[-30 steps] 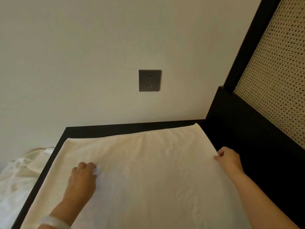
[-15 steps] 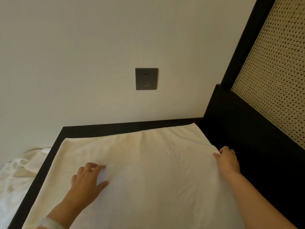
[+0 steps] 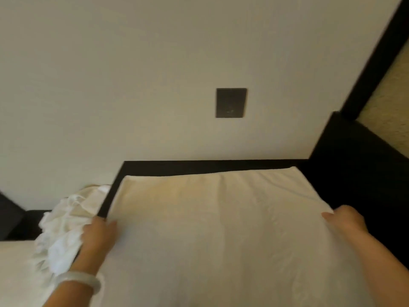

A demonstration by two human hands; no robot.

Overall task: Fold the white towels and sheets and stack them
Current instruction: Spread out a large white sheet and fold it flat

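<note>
A white towel lies spread flat over a black table against the wall. My left hand is at the towel's left edge, thumb on top and fingers round the edge. My right hand holds the right edge the same way, thumb on the cloth and fingers curled under. A pale bangle sits on my left wrist. The frame is blurred by motion.
A crumpled heap of white linen lies just left of the table, partly behind my left hand. A dark wall socket is above the table. A black headboard with a woven panel stands at the right.
My left hand has slid from the middle of the towel out to its left edge. My right hand has stayed on the right edge. The view has swung to the left.
</note>
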